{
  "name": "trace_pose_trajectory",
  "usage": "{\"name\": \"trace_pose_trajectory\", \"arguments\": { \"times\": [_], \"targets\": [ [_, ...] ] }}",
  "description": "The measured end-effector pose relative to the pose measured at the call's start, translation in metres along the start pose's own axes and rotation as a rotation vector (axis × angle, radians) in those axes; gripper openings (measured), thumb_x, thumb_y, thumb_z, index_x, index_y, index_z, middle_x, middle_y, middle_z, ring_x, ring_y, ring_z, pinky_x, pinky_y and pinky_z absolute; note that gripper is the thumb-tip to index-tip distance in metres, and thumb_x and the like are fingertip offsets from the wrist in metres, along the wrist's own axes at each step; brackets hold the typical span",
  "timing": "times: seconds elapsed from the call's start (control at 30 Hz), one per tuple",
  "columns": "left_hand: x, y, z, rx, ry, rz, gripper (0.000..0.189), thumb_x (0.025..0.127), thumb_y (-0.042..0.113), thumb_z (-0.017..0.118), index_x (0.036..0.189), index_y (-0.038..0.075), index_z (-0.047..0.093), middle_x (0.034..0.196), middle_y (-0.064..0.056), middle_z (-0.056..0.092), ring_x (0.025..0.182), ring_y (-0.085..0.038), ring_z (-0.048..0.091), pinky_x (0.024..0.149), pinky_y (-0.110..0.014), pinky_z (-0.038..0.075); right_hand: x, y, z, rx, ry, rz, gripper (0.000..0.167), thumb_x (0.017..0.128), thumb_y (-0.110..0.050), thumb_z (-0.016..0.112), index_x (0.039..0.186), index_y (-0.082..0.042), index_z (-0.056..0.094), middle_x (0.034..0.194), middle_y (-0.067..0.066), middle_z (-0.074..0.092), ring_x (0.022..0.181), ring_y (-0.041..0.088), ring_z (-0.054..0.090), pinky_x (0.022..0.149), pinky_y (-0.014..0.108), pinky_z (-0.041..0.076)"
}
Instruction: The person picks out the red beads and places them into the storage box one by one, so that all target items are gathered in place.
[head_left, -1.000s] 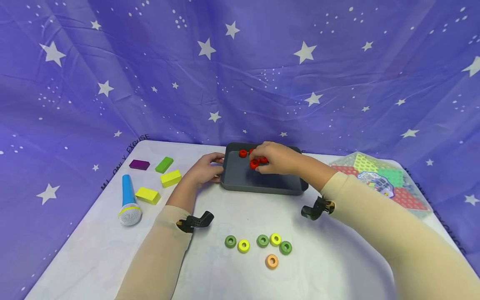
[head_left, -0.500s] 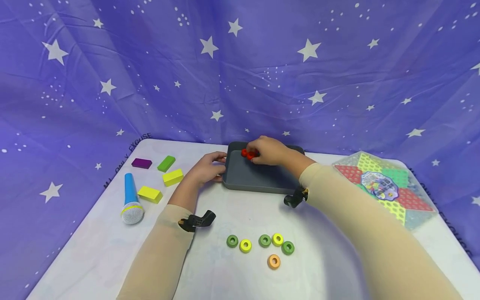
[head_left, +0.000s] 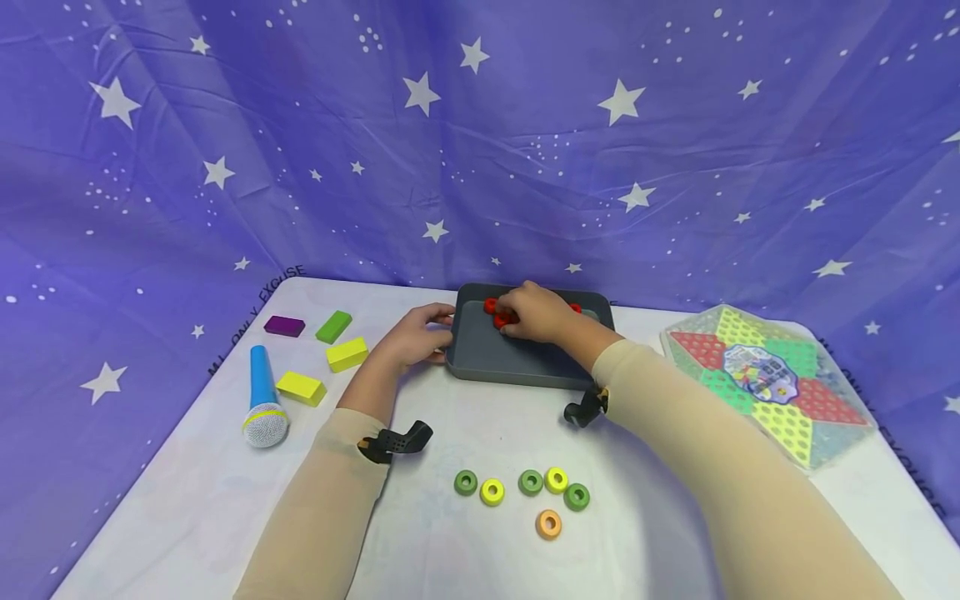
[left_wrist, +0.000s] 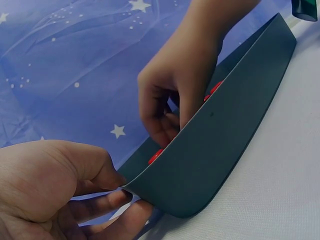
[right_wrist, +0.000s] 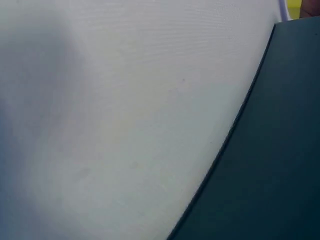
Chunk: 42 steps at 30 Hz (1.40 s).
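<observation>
Red plastic rings (head_left: 501,315) pinched by curled right hand (head_left: 534,314) inside dark grey rectangular tray (head_left: 517,360), long axis left-right, left hand (head_left: 415,336) gripping its left edge.

Red rings (head_left: 501,313) at the far end of the grey tray (head_left: 517,367) mostly covered by the right hand (head_left: 534,313), so neither their count nor the hold on them tellable. Left hand (left_wrist: 55,190) cut off by the left and bottom edges of the left wrist view, fingertips tucked behind the tray's left wall. Right wrist view blurred, filled with white table (right_wrist: 125,115) and dark tray wall, hand out of sight; game board (head_left: 765,383) at the table's right edge too small to read.
</observation>
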<state>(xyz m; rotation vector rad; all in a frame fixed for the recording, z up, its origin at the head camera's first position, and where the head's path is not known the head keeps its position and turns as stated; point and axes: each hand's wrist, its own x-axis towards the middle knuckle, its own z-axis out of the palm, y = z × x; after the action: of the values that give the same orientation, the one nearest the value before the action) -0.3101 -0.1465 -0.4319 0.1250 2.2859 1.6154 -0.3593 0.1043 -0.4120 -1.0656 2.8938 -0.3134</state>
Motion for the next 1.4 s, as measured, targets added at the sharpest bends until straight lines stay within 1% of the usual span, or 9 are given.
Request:
{"name": "trace_pose_trajectory", "arguments": {
  "times": [0.23, 0.37, 0.43, 0.6, 0.77, 0.9, 1.0, 1.13, 1.4],
  "targets": [
    [0.0, 0.002, 0.003, 0.0, 0.01, -0.003, 0.06, 0.092, 0.004, 0.061, 0.15, 0.01, 0.046, 0.14, -0.012, 0.053, 0.096, -0.025, 0.065, 0.073, -0.033, 0.062, -0.027, -0.001, -0.009, 0.055, 0.072, -0.007, 0.032, 0.09, -0.028, 0.076, 0.118, -0.013, 0.074, 0.109, 0.004, 0.068, 0.094, 0.025, 0.052, 0.082, 0.039, 0.046],
    [-0.003, 0.004, 0.001, 0.025, 0.023, -0.006, 0.061, 0.091, 0.005, 0.063, 0.15, 0.009, 0.046, 0.142, -0.013, 0.052, 0.098, -0.025, 0.065, 0.075, -0.034, 0.063, -0.05, -0.004, -0.01, 0.093, 0.096, -0.002, 0.036, 0.092, -0.035, 0.073, 0.121, -0.013, 0.073, 0.122, 0.005, 0.067, 0.111, 0.027, 0.056, 0.096, 0.044, 0.051],
    [-0.007, 0.008, -0.001, 0.072, 0.041, 0.018, 0.061, 0.092, 0.008, 0.063, 0.15, 0.008, 0.046, 0.144, -0.014, 0.051, 0.099, -0.027, 0.066, 0.077, -0.035, 0.062, -0.062, -0.007, -0.011, 0.101, 0.106, 0.001, 0.04, 0.094, -0.039, 0.071, 0.125, -0.014, 0.071, 0.129, 0.006, 0.064, 0.122, 0.029, 0.054, 0.103, 0.048, 0.05],
    [-0.027, 0.032, -0.002, 0.309, 0.116, 0.123, 0.059, 0.096, 0.024, 0.061, 0.151, 0.013, 0.046, 0.146, -0.01, 0.053, 0.109, -0.029, 0.064, 0.09, -0.041, 0.057, -0.097, -0.016, -0.015, 0.095, 0.136, -0.018, 0.047, 0.097, -0.047, 0.064, 0.135, -0.018, 0.065, 0.146, 0.006, 0.054, 0.141, 0.031, 0.041, 0.114, 0.057, 0.039],
    [-0.056, 0.053, 0.024, 0.675, 0.115, 0.288, 0.059, 0.099, 0.038, 0.058, 0.152, 0.015, 0.046, 0.15, -0.008, 0.052, 0.129, -0.03, 0.054, 0.106, -0.05, 0.047, -0.139, -0.028, -0.022, 0.03, 0.142, -0.051, 0.055, 0.099, -0.055, 0.056, 0.146, -0.027, 0.055, 0.16, 0.002, 0.04, 0.152, 0.033, 0.024, 0.12, 0.062, 0.025],
    [-0.081, 0.052, 0.047, 1.088, 0.064, 0.48, 0.065, 0.101, 0.056, 0.048, 0.157, 0.023, 0.04, 0.161, -0.005, 0.039, 0.149, -0.034, 0.031, 0.121, -0.055, 0.03, -0.17, -0.037, -0.025, -0.075, 0.134, -0.083, 0.063, 0.1, -0.061, 0.048, 0.155, -0.031, 0.042, 0.167, -0.001, 0.026, 0.155, 0.035, 0.014, 0.121, 0.065, 0.019],
    [-0.099, 0.04, 0.054, 1.318, 0.009, 0.599, 0.07, 0.099, 0.069, 0.035, 0.161, 0.035, 0.028, 0.169, -0.002, 0.022, 0.156, -0.035, 0.01, 0.125, -0.059, 0.014, -0.19, -0.045, -0.018, -0.163, 0.129, -0.114, 0.068, 0.099, -0.065, 0.045, 0.159, -0.034, 0.033, 0.17, -0.002, 0.017, 0.156, 0.036, 0.009, 0.12, 0.068, 0.016],
    [-0.119, 0.029, 0.06, 1.442, -0.033, 0.688, 0.075, 0.096, 0.077, 0.025, 0.161, 0.042, 0.019, 0.171, 0.0, 0.008, 0.156, -0.035, -0.006, 0.123, -0.065, 0.002, -0.214, -0.053, -0.008, -0.257, 0.131, -0.135, 0.073, 0.098, -0.068, 0.044, 0.161, -0.037, 0.026, 0.17, 0.001, 0.014, 0.156, 0.036, 0.003, 0.117, 0.074, 0.014],
    [-0.136, 0.024, 0.063, 1.481, 0.01, 0.791, 0.081, 0.092, 0.082, 0.025, 0.161, 0.04, 0.021, 0.171, -0.002, 0.012, 0.157, -0.034, 0.0, 0.122, -0.066, 0.005, -0.237, -0.064, -0.003, -0.346, 0.175, -0.135, 0.083, 0.092, -0.074, 0.048, 0.161, -0.037, 0.024, 0.171, 0.005, 0.009, 0.156, 0.038, -0.001, 0.114, 0.078, 0.009]
  ]
}}
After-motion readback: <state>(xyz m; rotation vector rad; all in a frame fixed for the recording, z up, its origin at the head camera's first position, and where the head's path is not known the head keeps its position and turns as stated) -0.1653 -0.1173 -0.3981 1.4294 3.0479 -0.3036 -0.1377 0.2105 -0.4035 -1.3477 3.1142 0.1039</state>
